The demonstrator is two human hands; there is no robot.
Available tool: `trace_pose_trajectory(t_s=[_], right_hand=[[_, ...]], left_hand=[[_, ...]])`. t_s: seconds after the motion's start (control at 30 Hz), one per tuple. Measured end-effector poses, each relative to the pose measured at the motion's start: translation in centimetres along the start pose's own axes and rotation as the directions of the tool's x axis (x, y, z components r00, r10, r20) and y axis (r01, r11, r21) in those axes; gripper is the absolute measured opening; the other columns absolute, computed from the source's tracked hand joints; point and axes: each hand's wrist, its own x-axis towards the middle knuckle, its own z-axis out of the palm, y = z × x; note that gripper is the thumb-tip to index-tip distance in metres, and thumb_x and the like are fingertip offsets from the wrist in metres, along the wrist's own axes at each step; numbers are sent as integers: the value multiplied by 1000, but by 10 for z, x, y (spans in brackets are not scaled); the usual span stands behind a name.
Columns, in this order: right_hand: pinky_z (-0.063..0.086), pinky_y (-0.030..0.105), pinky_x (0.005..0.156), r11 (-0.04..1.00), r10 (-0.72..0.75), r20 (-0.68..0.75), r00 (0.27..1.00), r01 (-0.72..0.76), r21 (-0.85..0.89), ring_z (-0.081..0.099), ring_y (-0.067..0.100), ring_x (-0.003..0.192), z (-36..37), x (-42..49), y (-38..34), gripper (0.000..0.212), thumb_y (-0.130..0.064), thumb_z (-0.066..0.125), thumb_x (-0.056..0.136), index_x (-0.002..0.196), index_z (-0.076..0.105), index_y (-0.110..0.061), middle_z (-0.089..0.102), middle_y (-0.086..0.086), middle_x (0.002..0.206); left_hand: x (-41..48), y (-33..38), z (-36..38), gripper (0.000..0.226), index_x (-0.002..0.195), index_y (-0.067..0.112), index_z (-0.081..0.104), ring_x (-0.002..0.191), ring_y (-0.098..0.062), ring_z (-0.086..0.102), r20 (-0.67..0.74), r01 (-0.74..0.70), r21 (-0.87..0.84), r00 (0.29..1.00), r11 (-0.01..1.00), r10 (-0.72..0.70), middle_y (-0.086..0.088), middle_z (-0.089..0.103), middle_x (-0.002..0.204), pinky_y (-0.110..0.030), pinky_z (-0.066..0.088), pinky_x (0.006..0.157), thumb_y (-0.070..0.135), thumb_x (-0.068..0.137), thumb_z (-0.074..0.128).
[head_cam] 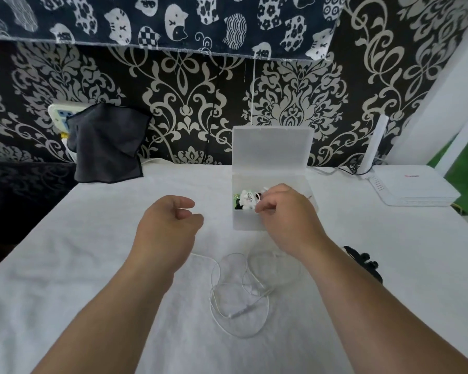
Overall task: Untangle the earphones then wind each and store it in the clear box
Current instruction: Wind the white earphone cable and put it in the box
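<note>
The clear box (247, 222) stands on the white cloth with its lid (272, 147) upright. Inside lie a white wound bundle of earphones (246, 199) and some black and green bits. My right hand (284, 211) is over the box, its fingertips pinching that white bundle. A second pair of white earphones (241, 295) lies in loose loops on the cloth between my forearms. My left hand (170, 221) hovers left of the box, fingers loosely curled, with nothing visibly in it.
A black object (364, 263) lies partly hidden behind my right forearm. A white router (414, 188) sits at the back right. A dark cloth (107, 143) hangs against the patterned wall at the back left. The table (92, 265) drops off on the left.
</note>
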Motion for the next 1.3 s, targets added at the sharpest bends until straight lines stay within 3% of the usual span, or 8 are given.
trace_pose_trajectory(t_s=[0.17, 0.43, 0.53, 0.8, 0.9, 1.03, 1.17, 1.3], right_hand=[[43, 29, 97, 990, -47, 130, 990, 64, -125, 55, 15, 117, 2, 0, -1, 28, -14, 59, 90, 114, 71, -18, 53, -8, 133], [41, 33, 68, 949, -136, -66, 989, 111, -295, 55, 29, 87, 29, -5, -10, 10, 2, 56, 75, 80, 53, -6, 56, 6, 118], [44, 36, 80, 918, -157, -21, 987, 138, -371, 59, 30, 96, 35, -8, -11, 29, -7, 60, 77, 105, 63, -12, 56, 3, 127], [48, 37, 73, 970, -229, -174, 958, 208, -126, 59, 27, 81, 13, -18, -25, 28, -4, 51, 78, 88, 74, -16, 69, 2, 90], [51, 32, 77, 991, -36, 121, 992, 52, -127, 62, 20, 90, -2, -31, -24, 26, -3, 54, 83, 87, 71, -22, 68, -3, 97], [53, 28, 77, 947, 147, 547, 824, 42, -318, 64, 19, 91, -14, -54, -9, 22, -6, 59, 80, 90, 71, -21, 68, -5, 98], [52, 32, 79, 906, 127, 512, 850, 110, -408, 64, 24, 93, -8, -70, 10, 9, -13, 63, 83, 85, 66, -21, 67, 0, 100], [53, 31, 75, 983, 67, 376, 924, 3, -182, 64, 14, 83, -26, -72, 20, 8, -21, 65, 88, 80, 66, -24, 69, -6, 88]], left_hand=[[-4, 0, 2, 18, 109, 20, 63, 68, -10, 55, 48, 5, 0, 999, 1000, -5, -1, 64, 94, -17, 42, 55, 13, 93, 64], [-1, -2, 4, 18, 106, 20, 66, 72, -13, 58, 80, 0, -16, 997, 1000, 1, 0, 67, 94, -25, 50, 67, 12, 91, 65], [1, -3, 3, 18, 106, 20, 66, 71, -13, 58, 85, -6, -16, 996, 1000, 7, 0, 66, 91, -27, 51, 67, 12, 90, 66], [2, -4, 3, 16, 105, 21, 65, 71, -13, 57, 74, -48, 78, 996, 996, 42, -1, 66, 94, -24, 46, 61, 11, 93, 61], [0, -6, 5, 15, 101, 25, 66, 75, -10, 59, 135, -103, 242, 988, 965, 72, 7, 64, 97, -19, 42, 54, 14, 94, 59], [-4, -10, 11, 15, 101, 28, 68, 91, -9, 64, 319, -190, 396, 946, 899, 59, 12, 65, 104, -23, 49, 70, 17, 92, 64], [-10, -13, 21, 43, 134, 30, 53, 113, -8, 56, 493, -389, 598, 868, 701, 61, 14, 57, 128, -23, 44, 96, 25, 93, 65], [-16, -15, 34, 51, 137, 34, 47, 107, -5, 58, 606, -470, 607, 796, 641, 10, 17, 60, 120, -16, 45, 84, 23, 92, 66]])
